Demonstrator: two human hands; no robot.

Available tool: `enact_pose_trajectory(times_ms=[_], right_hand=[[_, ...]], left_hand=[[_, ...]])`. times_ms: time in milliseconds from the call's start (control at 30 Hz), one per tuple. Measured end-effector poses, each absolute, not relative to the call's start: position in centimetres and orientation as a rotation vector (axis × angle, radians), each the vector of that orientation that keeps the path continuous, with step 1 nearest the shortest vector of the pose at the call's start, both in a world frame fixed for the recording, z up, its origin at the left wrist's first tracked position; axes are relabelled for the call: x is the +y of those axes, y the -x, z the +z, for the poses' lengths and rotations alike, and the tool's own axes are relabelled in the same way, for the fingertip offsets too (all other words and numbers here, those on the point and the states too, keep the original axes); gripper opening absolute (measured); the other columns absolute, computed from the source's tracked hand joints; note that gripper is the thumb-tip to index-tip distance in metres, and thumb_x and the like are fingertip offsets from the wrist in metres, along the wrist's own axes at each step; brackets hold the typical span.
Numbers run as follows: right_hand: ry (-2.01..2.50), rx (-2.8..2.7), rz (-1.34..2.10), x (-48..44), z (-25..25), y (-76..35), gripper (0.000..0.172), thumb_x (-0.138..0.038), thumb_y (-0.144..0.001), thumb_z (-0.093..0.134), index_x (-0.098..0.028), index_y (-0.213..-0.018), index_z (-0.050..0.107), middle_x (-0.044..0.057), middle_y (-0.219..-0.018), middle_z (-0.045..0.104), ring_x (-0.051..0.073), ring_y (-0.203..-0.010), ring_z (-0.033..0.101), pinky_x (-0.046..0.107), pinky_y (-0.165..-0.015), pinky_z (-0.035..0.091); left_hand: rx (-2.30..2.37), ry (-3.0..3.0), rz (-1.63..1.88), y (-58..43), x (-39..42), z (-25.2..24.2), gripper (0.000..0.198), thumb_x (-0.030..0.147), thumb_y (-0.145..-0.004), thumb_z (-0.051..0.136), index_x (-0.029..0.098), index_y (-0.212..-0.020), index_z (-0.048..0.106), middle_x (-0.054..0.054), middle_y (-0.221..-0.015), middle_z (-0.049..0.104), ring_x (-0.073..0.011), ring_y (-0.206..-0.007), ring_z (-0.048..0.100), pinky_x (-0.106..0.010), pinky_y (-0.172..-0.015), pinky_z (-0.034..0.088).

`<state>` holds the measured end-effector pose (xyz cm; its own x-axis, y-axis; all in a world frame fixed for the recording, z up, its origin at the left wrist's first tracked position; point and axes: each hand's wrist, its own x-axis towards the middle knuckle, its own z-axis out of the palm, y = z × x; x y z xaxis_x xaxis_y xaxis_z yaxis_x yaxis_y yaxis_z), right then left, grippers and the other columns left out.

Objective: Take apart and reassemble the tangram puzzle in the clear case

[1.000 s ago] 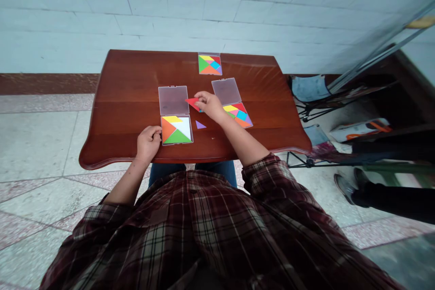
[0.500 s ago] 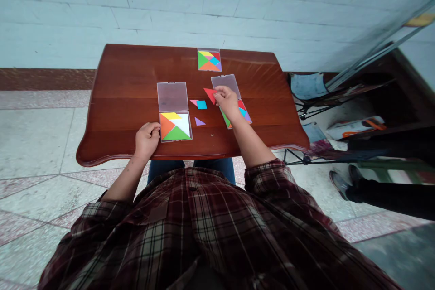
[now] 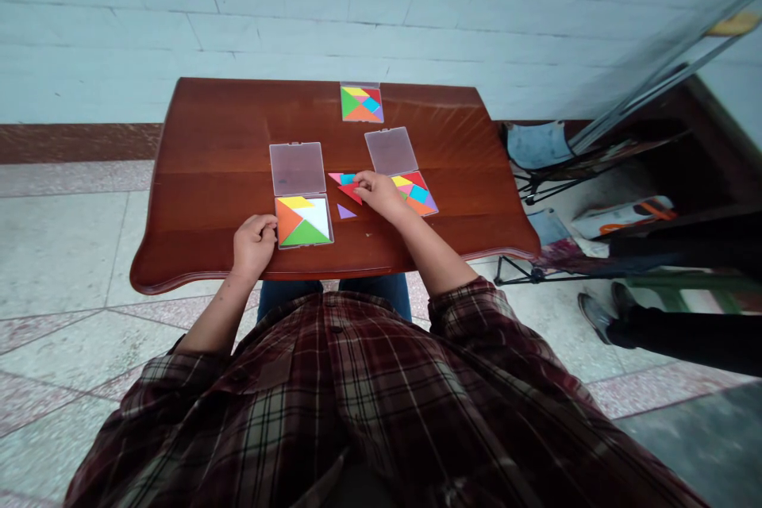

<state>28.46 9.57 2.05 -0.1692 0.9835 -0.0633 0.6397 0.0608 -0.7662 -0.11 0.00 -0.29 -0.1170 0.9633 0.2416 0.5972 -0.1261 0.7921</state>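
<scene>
My right hand (image 3: 379, 194) grips a red triangle piece (image 3: 351, 192) just above the table, between two open tangram cases. My left hand (image 3: 253, 242) rests with curled fingers against the left edge of the left tangram case (image 3: 303, 221), which holds orange, yellow and green pieces beside a white gap. Loose pink and blue pieces (image 3: 344, 178) lie just beyond the red triangle. A small purple triangle (image 3: 345, 212) lies near my right hand. The right tangram case (image 3: 415, 194) is filled with coloured pieces.
A third, filled tangram case (image 3: 361, 103) sits at the far edge of the wooden table (image 3: 208, 143). Clear lids (image 3: 296, 168) lie hinged open behind both near cases. A folding stand and boxes stand on the floor at right, with another person's shoe (image 3: 598, 316).
My right hand carried the red triangle from beside the right case's lid back left and down to the middle, next to the pink and blue pieces. My left hand stayed by the left case.
</scene>
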Motion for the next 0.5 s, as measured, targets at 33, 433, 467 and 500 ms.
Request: enact_pose_trajectory(times_ms=[33, 433, 467, 500], right_hand=[[1.652, -1.890, 0.874, 9.6, 2.2, -28.3, 0.019, -0.020, -0.078, 0.053, -0.019, -0.095, 0.061, -0.002, -0.069, 0.055, 0.013, -0.065, 0.049, 0.028, -0.067, 0.040], [1.626, -1.778, 0.981, 9.3, 1.6, -29.6, 0.014, -0.019, -0.075, 0.054, -0.021, -0.088, 0.059, -0.003, -0.067, 0.056, 0.014, -0.065, 0.053, 0.029, -0.067, 0.042], [1.612, -1.763, 1.023, 9.2, 1.5, -29.5, 0.013, -0.020, -0.075, 0.053, -0.021, -0.087, 0.058, -0.004, -0.065, 0.055, 0.014, -0.065, 0.053, 0.029, -0.067, 0.042], [1.609, -1.751, 1.043, 9.2, 1.3, -29.5, 0.013, -0.020, -0.075, 0.053, -0.021, -0.087, 0.058, -0.005, -0.064, 0.054, 0.014, -0.064, 0.054, 0.029, -0.068, 0.042]], left_hand=[[1.720, -1.738, 1.142, 0.1, 0.0, -0.3, 0.024, 0.012, -0.076, 0.045, 0.020, -0.078, 0.067, 0.000, -0.075, 0.064, -0.0114, -0.060, 0.059, -0.024, -0.065, 0.050], [1.719, -1.729, 1.140, 0.0, 0.0, -0.2, 0.023, 0.013, -0.076, 0.045, 0.020, -0.078, 0.067, 0.000, -0.075, 0.065, -0.0114, -0.059, 0.058, -0.025, -0.064, 0.050], [1.720, -1.725, 1.137, 0.0, 0.0, -0.1, 0.023, 0.013, -0.076, 0.045, 0.020, -0.078, 0.067, 0.000, -0.075, 0.065, -0.0113, -0.059, 0.058, -0.025, -0.064, 0.050], [1.722, -1.724, 1.133, 0.0, 0.0, -0.1, 0.023, 0.013, -0.076, 0.045, 0.019, -0.078, 0.067, 0.000, -0.075, 0.065, -0.0111, -0.059, 0.058, -0.024, -0.064, 0.050]])
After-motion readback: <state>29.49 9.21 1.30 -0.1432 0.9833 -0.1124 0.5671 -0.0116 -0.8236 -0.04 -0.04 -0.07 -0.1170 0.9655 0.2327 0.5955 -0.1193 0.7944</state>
